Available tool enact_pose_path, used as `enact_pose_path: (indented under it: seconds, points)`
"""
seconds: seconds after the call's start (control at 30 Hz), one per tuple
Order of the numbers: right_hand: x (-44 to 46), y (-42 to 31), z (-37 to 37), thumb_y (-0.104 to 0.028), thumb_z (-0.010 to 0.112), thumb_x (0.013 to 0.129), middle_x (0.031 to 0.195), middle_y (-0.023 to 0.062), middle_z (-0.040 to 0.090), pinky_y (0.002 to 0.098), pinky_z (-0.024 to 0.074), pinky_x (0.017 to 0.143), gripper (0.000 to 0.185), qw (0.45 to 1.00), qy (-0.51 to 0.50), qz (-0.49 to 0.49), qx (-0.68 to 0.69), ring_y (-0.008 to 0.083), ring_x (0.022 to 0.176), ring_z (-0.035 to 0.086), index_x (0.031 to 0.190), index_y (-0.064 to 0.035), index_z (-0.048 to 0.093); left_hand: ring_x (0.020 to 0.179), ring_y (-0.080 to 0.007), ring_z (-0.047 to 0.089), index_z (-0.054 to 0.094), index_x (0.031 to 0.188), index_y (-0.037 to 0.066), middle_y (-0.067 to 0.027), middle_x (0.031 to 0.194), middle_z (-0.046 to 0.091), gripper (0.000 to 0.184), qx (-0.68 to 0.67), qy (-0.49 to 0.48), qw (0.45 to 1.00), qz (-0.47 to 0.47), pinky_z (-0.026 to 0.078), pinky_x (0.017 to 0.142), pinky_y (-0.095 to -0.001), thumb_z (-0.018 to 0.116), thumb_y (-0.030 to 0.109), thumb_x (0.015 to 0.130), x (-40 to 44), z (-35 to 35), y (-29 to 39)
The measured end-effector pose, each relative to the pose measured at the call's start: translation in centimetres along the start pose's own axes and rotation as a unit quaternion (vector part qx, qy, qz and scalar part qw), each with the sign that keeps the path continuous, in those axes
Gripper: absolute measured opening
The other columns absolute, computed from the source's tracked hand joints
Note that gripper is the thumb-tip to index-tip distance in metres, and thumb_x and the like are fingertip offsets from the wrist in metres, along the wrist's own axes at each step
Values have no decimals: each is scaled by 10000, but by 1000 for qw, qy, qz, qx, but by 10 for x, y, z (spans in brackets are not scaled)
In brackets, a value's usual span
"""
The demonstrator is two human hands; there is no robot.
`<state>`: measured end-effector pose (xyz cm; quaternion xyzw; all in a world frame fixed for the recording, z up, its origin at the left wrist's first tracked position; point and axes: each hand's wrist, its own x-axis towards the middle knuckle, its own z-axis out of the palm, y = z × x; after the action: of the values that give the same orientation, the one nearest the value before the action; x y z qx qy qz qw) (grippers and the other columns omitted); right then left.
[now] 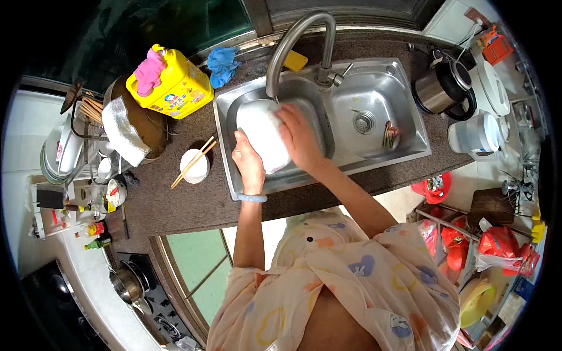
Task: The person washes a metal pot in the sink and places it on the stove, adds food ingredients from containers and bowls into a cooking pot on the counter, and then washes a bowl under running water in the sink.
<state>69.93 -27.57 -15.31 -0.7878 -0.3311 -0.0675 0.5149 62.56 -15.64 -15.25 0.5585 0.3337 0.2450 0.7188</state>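
Observation:
A white bowl (263, 136), tilted on its side, is held over the left basin of the steel sink (325, 126), under the curved faucet (300, 28). My left hand (249, 161) grips its lower left edge, with a bracelet on the wrist. My right hand (300, 139) lies against the right side of the bowl, its fingers blurred by motion. A small white bowl (193, 169) with a pair of chopsticks (202, 154) across it stands on the counter left of the sink.
A yellow jug (178, 85) with a pink cloth, a blue cloth (222, 65) and a yellow sponge (295, 61) sit behind and left. Food scraps (390, 135) lie in the right basin. A kettle (439, 88) stands at right, a stove (153, 298) at lower left.

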Motion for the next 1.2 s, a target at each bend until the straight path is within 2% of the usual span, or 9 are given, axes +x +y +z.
enact_pose_path:
  seconds: [0.13, 0.43, 0.5, 0.57, 0.7, 0.8, 0.9, 1.17, 1.2]
  points:
    - [12, 6, -4, -88, 555, 876, 1240, 220, 501, 472, 412, 969, 314, 978, -19, 150, 142, 427, 1146, 482, 1178, -9, 519, 806, -143, 581, 624, 996, -68, -72, 892, 640, 572, 105, -44, 993, 26, 482, 726, -298, 400, 458, 1009, -3, -9, 8]
    - [30, -26, -11, -86, 638, 797, 1279, 144, 495, 458, 355, 1049, 340, 980, -93, -170, -45, 342, 1219, 455, 1130, -91, 571, 538, -84, 395, 419, 606, 19, 12, 528, 401, 698, 232, -108, 952, 165, 320, 466, -304, 297, 593, 983, 4, -16, 14]
    - [46, -9, -4, -149, 593, 860, 1256, 130, 517, 425, 367, 1028, 293, 986, -81, -143, -42, 321, 1199, 471, 1146, -91, 573, 537, -73, 356, 403, 600, 31, 33, 534, 374, 636, 211, -122, 960, 140, 299, 461, -295, 393, 534, 989, 4, -22, 10]
    - [64, 1, -6, -200, 516, 924, 1172, 166, 567, 405, 392, 987, 272, 947, -145, 228, 175, 344, 1132, 520, 1153, -69, 579, 536, -61, 317, 387, 589, 54, 55, 552, 352, 554, 220, -158, 953, 138, 268, 455, -280, 511, 426, 981, 6, -23, 7]
    - [59, 46, 9, -227, 431, 967, 1181, 184, 574, 388, 402, 977, 306, 935, -101, 236, 243, 356, 1109, 537, 1153, -27, 569, 536, -48, 284, 378, 576, 88, 72, 547, 333, 507, 201, -132, 967, 86, 237, 447, -265, 565, 347, 970, 3, -25, 18]
    - [47, 28, 5, -199, 475, 945, 1184, 187, 573, 388, 419, 962, 291, 976, -139, 134, 102, 331, 1115, 542, 1163, -35, 578, 536, -50, 305, 409, 574, 68, 70, 543, 347, 509, 191, -153, 968, 57, 257, 446, -266, 561, 348, 972, 9, -29, 12]
    - [47, 3, 2, -144, 468, 935, 1230, 144, 537, 386, 420, 970, 332, 956, -109, -226, -154, 283, 1119, 519, 1229, -30, 575, 540, -51, 335, 469, 590, 41, 65, 550, 380, 505, 238, -197, 948, 78, 286, 453, -265, 560, 361, 970, 10, -21, 13]
    - [63, 79, 9, -235, 498, 920, 1245, 116, 559, 391, 428, 982, 412, 959, -258, -95, -74, 271, 1141, 542, 1311, -105, 507, 551, -28, 365, 535, 600, 58, 71, 562, 438, 482, 207, -222, 953, 24, 311, 475, -234, 578, 376, 959, 26, -30, 15]
    - [60, 83, 7, -295, 486, 940, 1261, 100, 555, 377, 427, 991, 421, 963, -241, 62, 99, 249, 1149, 538, 1319, -112, 501, 547, -22, 392, 568, 610, 74, 70, 576, 485, 458, 169, -209, 963, 9, 322, 478, -225, 574, 367, 962, 24, -28, 20]
